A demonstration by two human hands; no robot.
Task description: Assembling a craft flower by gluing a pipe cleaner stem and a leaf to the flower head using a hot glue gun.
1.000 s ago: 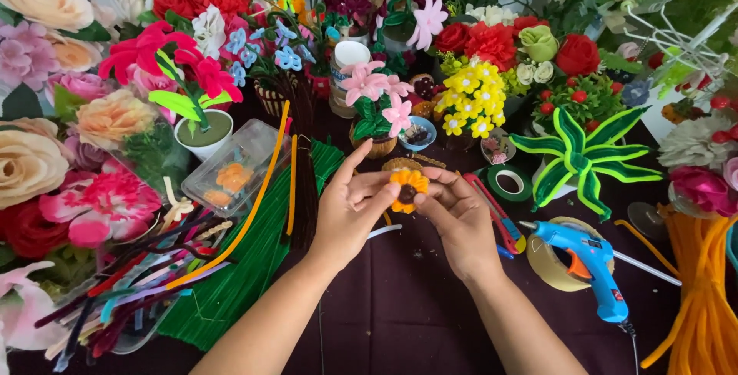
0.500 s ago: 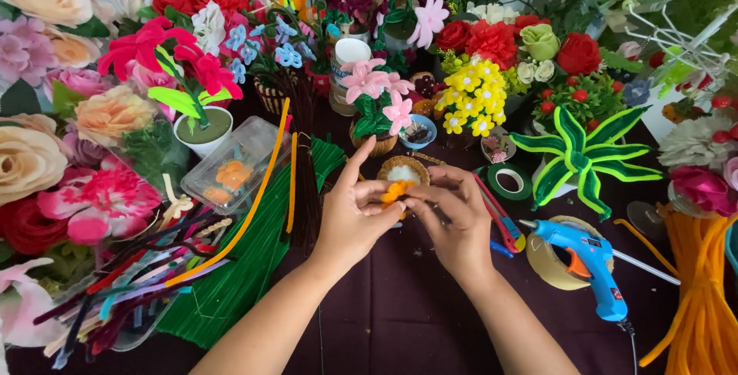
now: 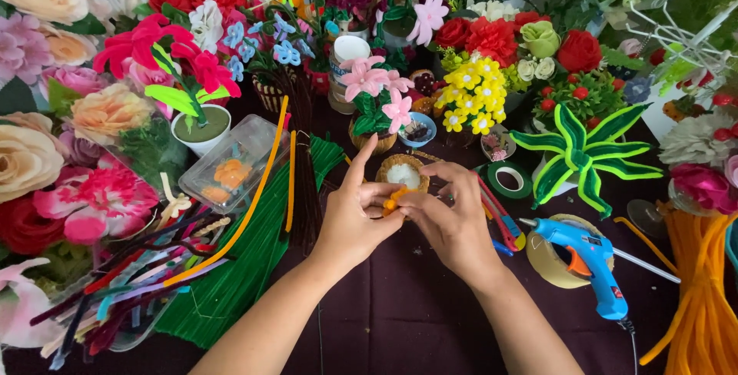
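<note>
Head view: both hands meet at the middle of a dark purple table (image 3: pixel 400 321). Left hand (image 3: pixel 355 217): fingers curled inward, index finger raised and pointing away from the body, thumb and remaining fingertips pinched on a small orange pipe-cleaner piece (image 3: pixel 392 203). Right hand (image 3: pixel 450 221): fingers bent, fingertips closed on the same piece from the opposite side. The piece sits between the two sets of fingertips, mostly covered by them; its exact shape cannot be determined.

Adjacent items: a small woven basket with white filling (image 3: pixel 402 171) lies just beyond the fingertips, touching or nearly touching them. A blue glue gun (image 3: pixel 586 261) rests to the right of the right hand, over a roll of tape (image 3: pixel 547 261). A sheaf of green pipe cleaners (image 3: pixel 246 267) lies left of the left forearm, crossed by long orange pipe cleaners (image 3: pixel 254 198). A clear plastic box (image 3: pixel 231 171) holding orange pieces sits farther left. Handmade flowers (image 3: pixel 108 114) surround the work area.
</note>
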